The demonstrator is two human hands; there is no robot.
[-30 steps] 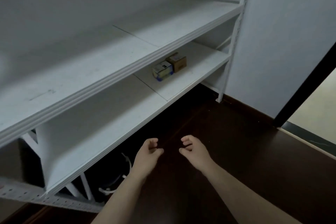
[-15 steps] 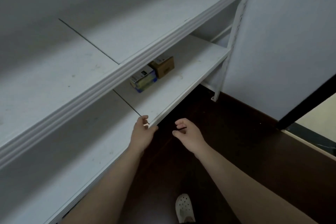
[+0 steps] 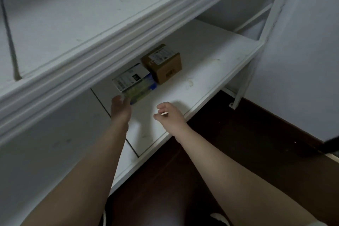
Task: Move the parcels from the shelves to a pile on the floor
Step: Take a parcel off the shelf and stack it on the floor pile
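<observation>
Two parcels on the lower white shelf board [image 3: 211, 64], under the overhang of the upper white shelf board [image 3: 73, 24]. The flat white carton with a blue-and-green side and a printed barcode label [image 3: 134, 82] lies nearer the viewer; the small brown cardboard box with a white shipping label on top [image 3: 163, 64] stands just behind it, the two set corner to corner and apparently touching. Both rest well back from the shelf's front edge.

The left hand [image 3: 120, 110] is stretched out over the shelf with its fingers extended toward the near end of the flat carton; the fingertips overlap that end in the view (motion blur hides whether they actually touch it), and nothing is gripped. The right hand [image 3: 169, 117] hovers above the front part of the same board, well apart from both parcels, its fingers loosely curled and holding nothing.

A white metal upright [image 3: 245, 79] carries the shelf's right end beside a pale wall [image 3: 302, 60]. Below lies a dark brown floor [image 3: 238, 143], where part of a white shoe [image 3: 220, 219] shows at the bottom edge
</observation>
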